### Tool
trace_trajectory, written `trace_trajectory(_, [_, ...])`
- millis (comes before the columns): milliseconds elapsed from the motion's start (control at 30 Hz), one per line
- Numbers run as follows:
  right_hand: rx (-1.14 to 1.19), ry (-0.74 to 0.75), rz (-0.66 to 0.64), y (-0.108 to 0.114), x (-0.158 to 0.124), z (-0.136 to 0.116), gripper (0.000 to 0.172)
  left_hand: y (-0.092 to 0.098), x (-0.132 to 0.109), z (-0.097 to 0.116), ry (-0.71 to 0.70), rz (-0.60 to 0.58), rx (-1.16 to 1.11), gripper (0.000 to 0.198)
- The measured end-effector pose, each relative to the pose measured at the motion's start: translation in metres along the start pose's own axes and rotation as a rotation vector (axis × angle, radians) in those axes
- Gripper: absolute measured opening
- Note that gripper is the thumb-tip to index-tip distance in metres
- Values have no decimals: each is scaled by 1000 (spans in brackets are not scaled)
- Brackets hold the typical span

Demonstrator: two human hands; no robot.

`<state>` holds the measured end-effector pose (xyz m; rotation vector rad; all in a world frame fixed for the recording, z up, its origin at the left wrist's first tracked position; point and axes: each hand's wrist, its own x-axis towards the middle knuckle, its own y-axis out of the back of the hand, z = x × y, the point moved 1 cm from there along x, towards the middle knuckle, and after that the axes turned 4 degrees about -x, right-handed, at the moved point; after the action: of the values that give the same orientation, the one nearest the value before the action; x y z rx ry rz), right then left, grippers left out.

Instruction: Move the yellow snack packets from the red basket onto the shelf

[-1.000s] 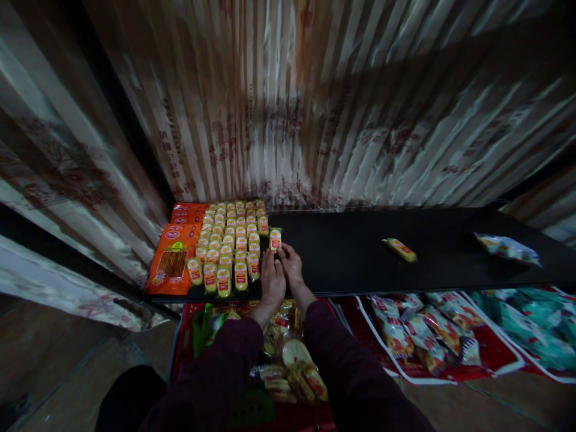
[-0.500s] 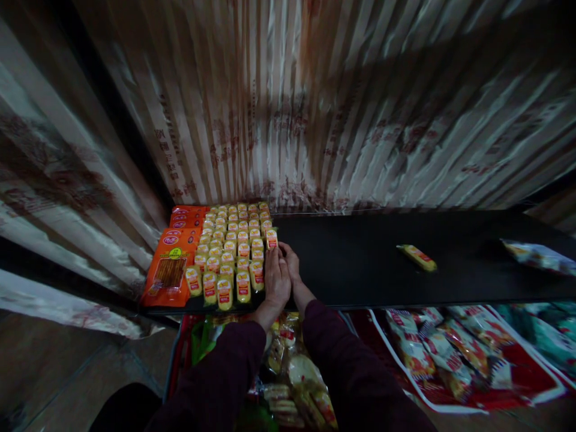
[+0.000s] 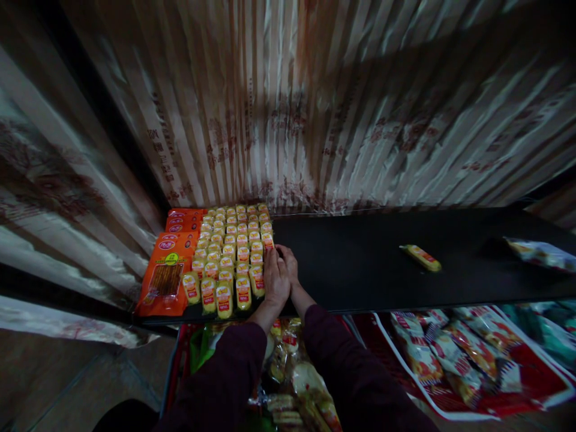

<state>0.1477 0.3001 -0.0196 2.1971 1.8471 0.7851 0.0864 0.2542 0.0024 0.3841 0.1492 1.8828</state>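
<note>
Rows of small yellow wrapped snack cakes (image 3: 224,300) with red and white labels stand close together on the left part of a black shelf (image 3: 342,264). At the right edge of these rows is one wrapped snack cake (image 3: 268,241), its lower end hidden by my fingers. My left hand (image 3: 275,279) is closed on that cake from the front. Pressed against it on the right, my right hand (image 3: 288,262) has its fingers bent around the same cake; its grip is partly hidden. Another wrapped cake lies alone farther right on the shelf.
Orange snack packets (image 3: 165,276) lie at the shelf's left end. A printed bag (image 3: 542,253) is at the far right. Below the shelf, a red basket (image 3: 535,393) with a white rim holds several snack bags. Mixed packages lie beneath my arms. A pleated curtain (image 3: 315,120) hangs behind.
Both hands have shifted slightly left and brought the held cake in against the row's right edge. The view has tilted a little.
</note>
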Motion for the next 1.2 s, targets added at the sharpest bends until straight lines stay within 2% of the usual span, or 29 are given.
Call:
trace_trajectory(133, [-35, 8, 23, -5, 2, 7, 24, 3, 2, 5, 2, -25, 38, 48])
trace_trajectory(300, [-72, 13, 0, -10, 4, 12, 27, 4, 3, 8, 8, -53, 32, 49])
trace_trajectory(567, [-70, 39, 37, -1, 12, 11, 35, 5, 4, 7, 7, -68, 53, 51])
trace_trajectory(800, [-5, 58, -135, -8, 25, 14, 46, 10, 3, 13, -4, -68, 0, 51])
trace_trajectory(1000, [-11, 7, -165, -8, 31, 14, 44, 10, 3, 14, -23, -67, 12, 52])
trace_trajectory(1200, [-22, 16, -125, -8, 32, 6, 43, 13, 4, 18, -8, -60, 9, 51])
